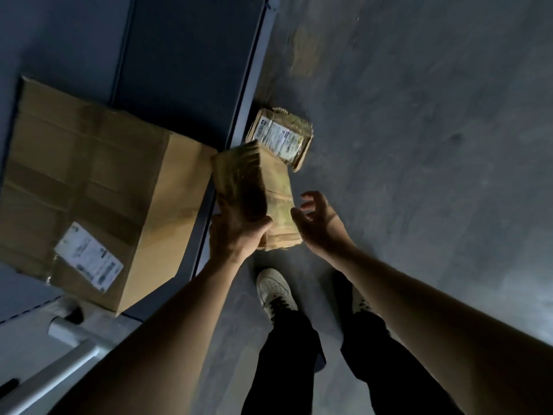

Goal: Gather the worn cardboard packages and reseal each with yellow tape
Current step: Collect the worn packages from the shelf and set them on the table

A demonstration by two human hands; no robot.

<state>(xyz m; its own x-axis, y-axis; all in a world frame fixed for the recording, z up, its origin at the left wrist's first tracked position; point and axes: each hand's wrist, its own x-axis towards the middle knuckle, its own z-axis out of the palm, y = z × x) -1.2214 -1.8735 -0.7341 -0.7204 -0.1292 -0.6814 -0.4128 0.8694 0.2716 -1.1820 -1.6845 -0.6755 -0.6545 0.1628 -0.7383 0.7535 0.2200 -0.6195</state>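
- Down by the shelf (179, 70) edge the light is dim: the label text on the floor package (281, 137) is unreadable, and the held package (254, 187) overlaps its near corner.
- Big box (89, 187) sits on the shelf, cut off at the frame's left. It's closed, contents not visible.
- Both packages are closed, with crumpled edges.
- Left hand (236, 232) grips the held package's near end, up off the floor (419, 145).
- Right hand (317, 223) is just beside it, fingers spread and loosely curled, holding nothing. Can't tell if it touches.
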